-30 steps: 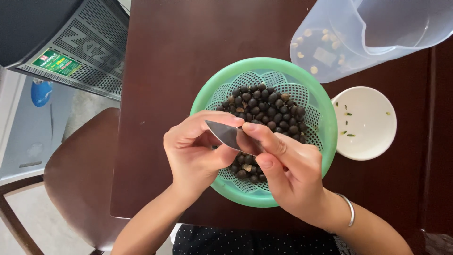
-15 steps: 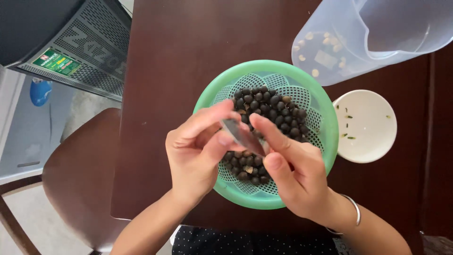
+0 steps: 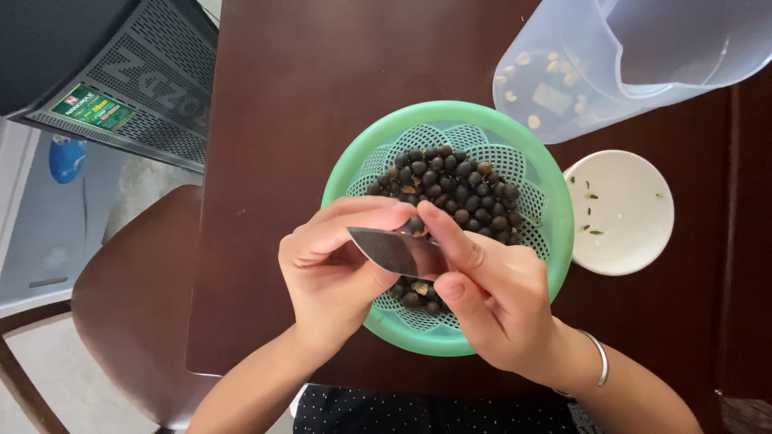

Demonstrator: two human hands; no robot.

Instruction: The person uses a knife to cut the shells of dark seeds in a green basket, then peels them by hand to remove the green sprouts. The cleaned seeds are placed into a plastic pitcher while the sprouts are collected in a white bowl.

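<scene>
- Two bare hands meet over the basket: the left hand (image 3: 330, 269) and the right hand (image 3: 494, 301) both close on a short, leaf-shaped grey metal blade (image 3: 394, 251).
- The blade's long axis runs nearly level between the hands, tilting slightly down toward the right hand; its pointed tip aims at the left hand, tucked under the curled left fingers.
- Right hand clamps the blade's wider end, forefinger laid along the top and thumb pressing from below. The handle is hidden inside that grip.
- Left hand is curled shut, fingers folded over the tip, thumb beneath; a dark seed sits right at the fingertips, but whether it is pinched I cannot tell.
- Directly under both hands: a round green plastic mesh basket (image 3: 358, 173), holding a heap of small round dark brown seeds (image 3: 450, 181).
- Just beyond the right hand's outer side, a shallow round white dish (image 3: 623, 241), with a few tiny green slivers in it.
- Farther out past the right hand, a clear plastic jug (image 3: 643, 48) tipped on its side, pale peeled kernels inside.
- All of it rests on a dark brown wooden table (image 3: 281, 96).
</scene>
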